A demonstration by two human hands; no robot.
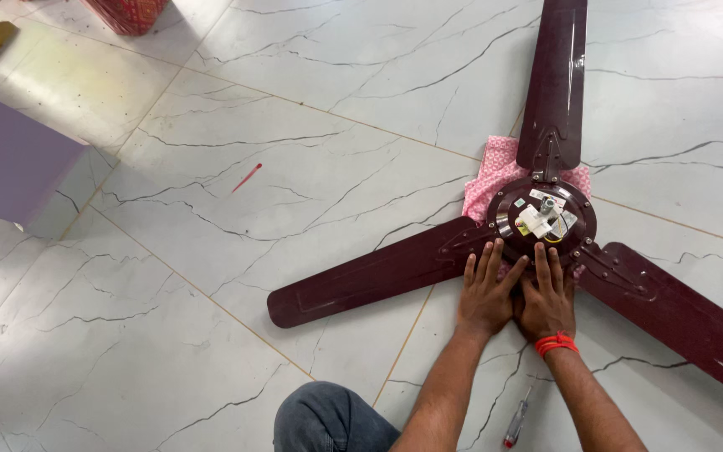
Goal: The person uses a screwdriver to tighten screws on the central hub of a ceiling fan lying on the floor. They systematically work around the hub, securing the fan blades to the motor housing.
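A dark maroon ceiling fan (378, 272) with three blades lies flat on the marble floor. Its round motor hub (543, 219) faces up, showing white wiring parts and a shaft in the middle. A pink cloth (489, 176) sits under the hub. My left hand (485, 289) rests flat, fingers spread, on the near rim of the hub where the left blade joins. My right hand (547, 295), with a red thread at the wrist, lies flat beside it on the hub's near edge. Neither hand holds anything.
A small screwdriver (516, 418) with a clear handle lies on the floor near my right forearm. My knee in blue denim (328, 418) is at the bottom. A purple box (10, 163) stands at left; a red basket (127, 12) is at top left.
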